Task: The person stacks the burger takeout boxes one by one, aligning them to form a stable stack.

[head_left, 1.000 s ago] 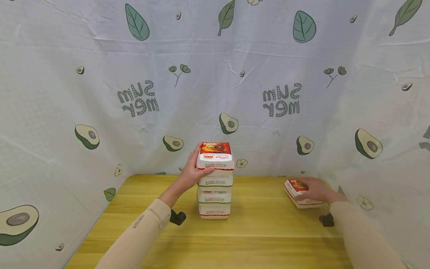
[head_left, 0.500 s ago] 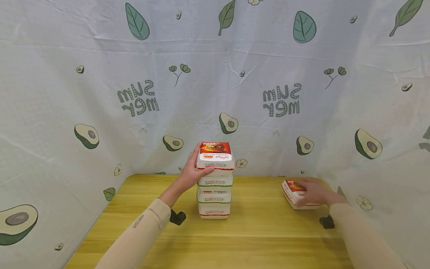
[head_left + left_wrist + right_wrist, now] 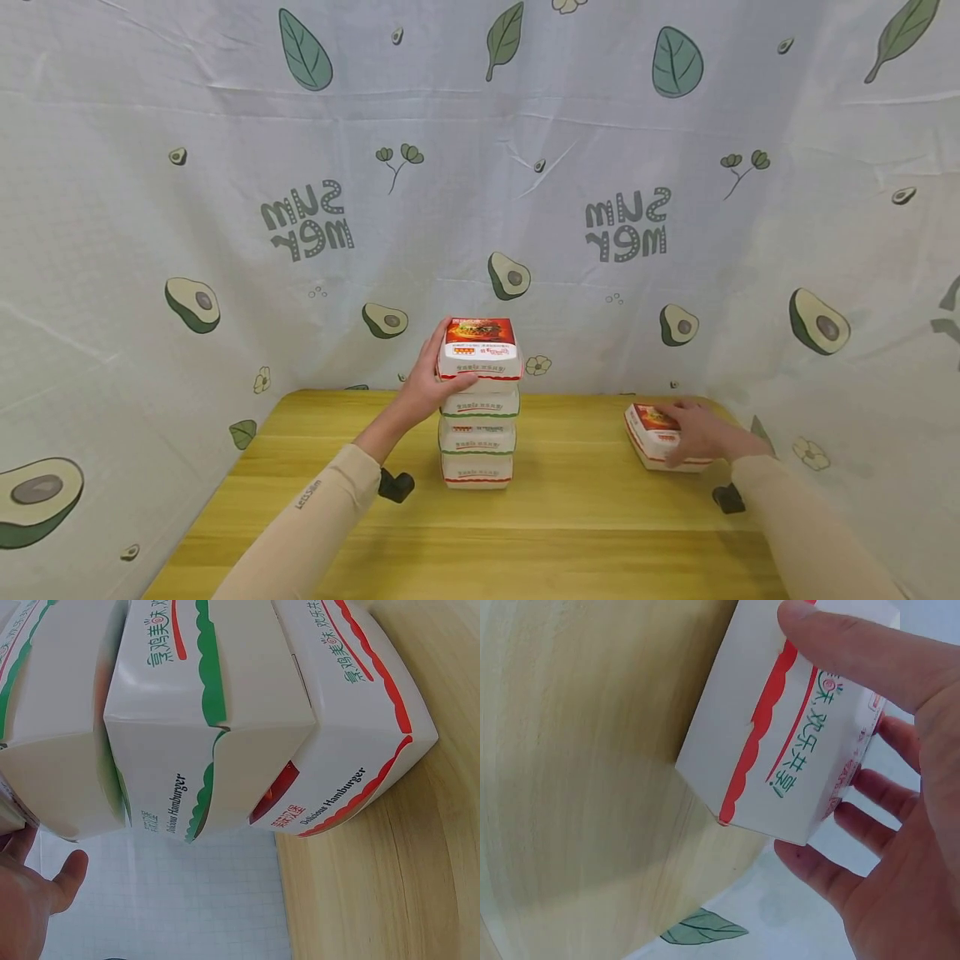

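A stack of several white burger boxes (image 3: 477,467) stands in the middle of the table. The top burger box (image 3: 480,350) has red trim and a burger picture on its lid; below it come green-trimmed boxes and a red-trimmed one at the bottom. My left hand (image 3: 431,379) holds the top box from its left side, thumb at the front, the other fingers mostly hidden. At the right, a single red-trimmed burger box (image 3: 780,742) is in my right hand (image 3: 701,433). In the right wrist view its thumb lies on the box's front and the fingers spread over the lid side.
The wooden table (image 3: 570,533) ends at a white cloth (image 3: 420,217) printed with avocados and leaves, which hangs behind and at both sides. Black wrist mounts show near the left wrist (image 3: 396,485) and the right wrist (image 3: 727,500).
My right hand and its burger box have shifted slightly left and toward me. The left hand and the stack have stayed in place.
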`<action>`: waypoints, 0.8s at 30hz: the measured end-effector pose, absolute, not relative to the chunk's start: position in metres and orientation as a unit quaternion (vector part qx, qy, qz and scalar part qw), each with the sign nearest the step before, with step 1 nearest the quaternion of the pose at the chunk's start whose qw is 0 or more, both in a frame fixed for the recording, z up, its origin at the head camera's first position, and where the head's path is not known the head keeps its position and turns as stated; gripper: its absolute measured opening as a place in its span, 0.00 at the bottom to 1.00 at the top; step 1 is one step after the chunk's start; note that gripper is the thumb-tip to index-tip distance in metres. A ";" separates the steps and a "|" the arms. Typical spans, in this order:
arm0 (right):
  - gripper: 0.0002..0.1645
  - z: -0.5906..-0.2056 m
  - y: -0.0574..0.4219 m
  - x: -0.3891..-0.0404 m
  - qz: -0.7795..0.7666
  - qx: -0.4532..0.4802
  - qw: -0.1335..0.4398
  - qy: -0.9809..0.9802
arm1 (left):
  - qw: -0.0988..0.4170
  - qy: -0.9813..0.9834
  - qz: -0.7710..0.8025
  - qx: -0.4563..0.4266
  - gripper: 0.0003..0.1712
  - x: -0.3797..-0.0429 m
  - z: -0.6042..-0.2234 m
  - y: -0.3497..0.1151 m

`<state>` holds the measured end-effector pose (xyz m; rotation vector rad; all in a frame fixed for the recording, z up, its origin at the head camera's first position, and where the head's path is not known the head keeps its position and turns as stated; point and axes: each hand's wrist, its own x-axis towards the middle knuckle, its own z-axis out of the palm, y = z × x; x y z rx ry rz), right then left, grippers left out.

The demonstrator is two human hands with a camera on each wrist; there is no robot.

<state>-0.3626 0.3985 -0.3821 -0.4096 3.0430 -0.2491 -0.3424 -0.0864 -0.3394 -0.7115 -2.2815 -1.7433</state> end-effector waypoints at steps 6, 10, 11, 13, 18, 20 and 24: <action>0.60 -0.382 0.396 -0.363 -0.081 -0.135 0.025 0.987 | 0.093 -0.766 -0.587 -0.246 0.59 -0.342 -0.339 -0.086; 0.60 -0.385 0.396 -0.362 -0.094 -0.135 0.032 0.986 | 0.087 -0.764 -0.590 -0.246 0.59 -0.343 -0.339 -0.086; 0.60 -0.385 0.396 -0.362 -0.096 -0.134 0.033 0.986 | 0.088 -0.764 -0.590 -0.246 0.59 -0.343 -0.339 -0.086; 0.61 -0.387 0.397 -0.362 -0.102 -0.130 0.037 0.985 | 0.088 -0.764 -0.591 -0.245 0.59 -0.343 -0.340 -0.086; 0.61 -0.391 0.398 -0.363 -0.119 -0.135 0.039 0.983 | 0.089 -0.764 -0.591 -0.243 0.58 -0.344 -0.340 -0.086; 0.61 -0.392 0.399 -0.364 -0.128 -0.137 0.042 0.981 | 0.089 -0.764 -0.591 -0.245 0.58 -0.344 -0.340 -0.086; 0.63 -0.394 0.400 -0.365 -0.134 -0.135 0.049 0.980 | 0.085 -0.765 -0.589 -0.244 0.57 -0.345 -0.339 -0.086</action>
